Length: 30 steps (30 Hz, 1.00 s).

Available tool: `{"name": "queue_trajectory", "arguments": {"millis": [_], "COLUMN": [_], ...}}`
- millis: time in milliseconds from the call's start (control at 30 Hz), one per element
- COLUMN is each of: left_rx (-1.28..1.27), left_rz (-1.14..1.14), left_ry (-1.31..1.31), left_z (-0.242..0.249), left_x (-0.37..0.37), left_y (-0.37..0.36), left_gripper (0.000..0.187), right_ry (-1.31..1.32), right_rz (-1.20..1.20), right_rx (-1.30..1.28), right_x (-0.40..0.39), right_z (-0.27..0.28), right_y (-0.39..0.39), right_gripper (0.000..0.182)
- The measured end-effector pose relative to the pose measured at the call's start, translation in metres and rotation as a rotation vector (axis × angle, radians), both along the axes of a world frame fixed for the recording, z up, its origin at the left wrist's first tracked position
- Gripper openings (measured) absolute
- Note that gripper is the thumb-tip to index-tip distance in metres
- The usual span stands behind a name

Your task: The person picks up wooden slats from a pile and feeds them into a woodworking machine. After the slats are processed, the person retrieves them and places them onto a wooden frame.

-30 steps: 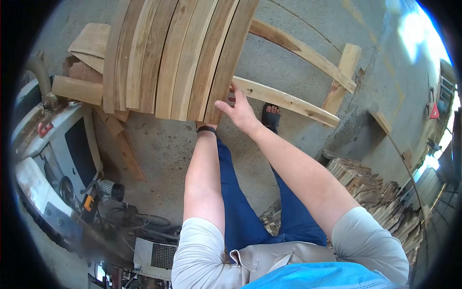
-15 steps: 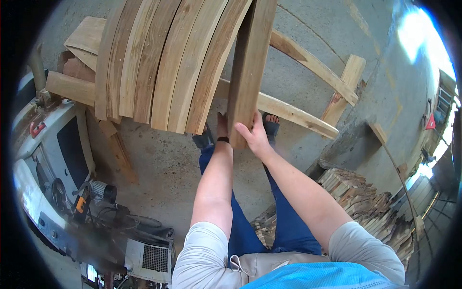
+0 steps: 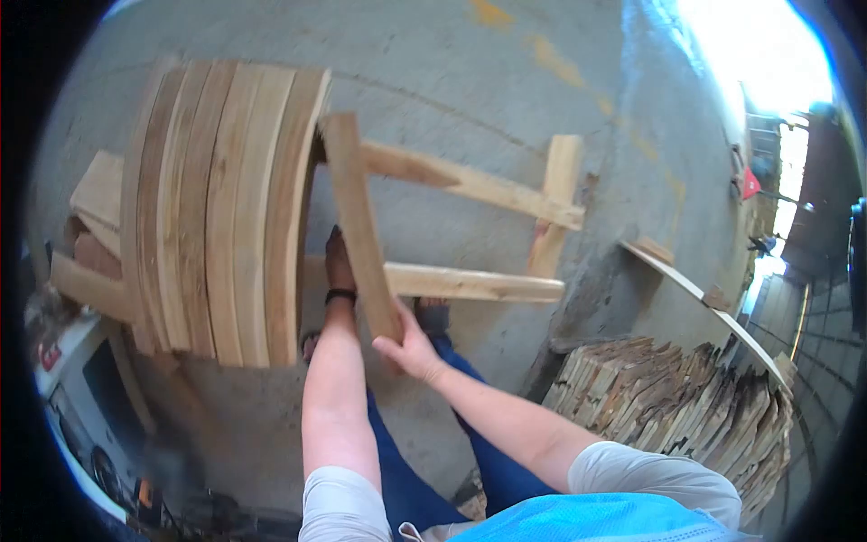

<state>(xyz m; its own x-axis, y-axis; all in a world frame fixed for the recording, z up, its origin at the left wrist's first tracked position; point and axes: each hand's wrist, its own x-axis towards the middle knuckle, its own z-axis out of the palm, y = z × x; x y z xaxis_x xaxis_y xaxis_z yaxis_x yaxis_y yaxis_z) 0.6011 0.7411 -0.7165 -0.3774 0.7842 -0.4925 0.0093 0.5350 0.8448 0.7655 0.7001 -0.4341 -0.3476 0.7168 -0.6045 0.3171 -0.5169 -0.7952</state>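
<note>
A long wooden plank [image 3: 361, 217] is tilted in front of me, its far end beside a row of curved wooden boards [image 3: 221, 217]. My right hand [image 3: 411, 348] is closed around the plank's near end, thumb on top. Farther up, my left hand [image 3: 338, 262], with a dark band at the wrist, is against the plank's left side; its fingers are partly hidden under the plank. The boards lie side by side to the left of that hand. Two wooden rails [image 3: 479, 282] of a support stretch out to the right beneath the plank.
A wooden crosspiece [image 3: 553, 203] joins the support's right end. Stacked wood offcuts [image 3: 677, 411] fill the lower right, near a long thin strip [image 3: 704, 298]. A machine [image 3: 108, 388] stands at lower left. More wood pieces [image 3: 95, 217] lie beyond the boards.
The view has shifted, and the boards now appear lower and farther left. The plank has swung so its far end leans left. My left hand has moved farther up along it.
</note>
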Motion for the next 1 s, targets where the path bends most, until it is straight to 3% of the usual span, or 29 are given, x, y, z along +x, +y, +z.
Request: {"name": "queue_trajectory", "arguments": {"millis": [33,100,200,367,433,733,1000], "left_rx": [0.005,-0.137,-0.266,-0.231,-0.208,-0.014,0.139], "left_rz": [-0.082,0.311,0.358,0.411,0.442,0.513,0.509], "left_ry": [-0.089,-0.871,-0.831,-0.88,-0.901,-0.965,-1.028], "left_z": [-0.002,0.066,0.076,0.105,0.132,0.308,0.485], "left_x": [0.002,0.004,0.005,0.022,0.037,0.084,0.019], "left_y": [0.002,0.017,0.03,0.034,0.025,-0.055,-0.082], "left_gripper": [0.045,0.053,0.056,0.057,0.057,0.059,0.061], "right_ry": [0.003,-0.027,-0.091,-0.132,-0.307,-0.422,-0.364], "right_rz": [0.018,0.072,0.128,0.128,0.134,0.207,0.31], "right_rx": [-0.022,0.013,0.017,0.088,0.146,0.294,0.336], "right_x": [-0.001,-0.002,-0.004,-0.002,-0.001,0.026,0.0], "right_z": [0.007,0.008,0.021,0.058,0.092,0.292,0.49], "right_y": [0.008,0.013,0.019,0.007,-0.006,-0.078,-0.101], "right_gripper": [0.104,0.105,0.106,0.107,0.107,0.106,0.099]}}
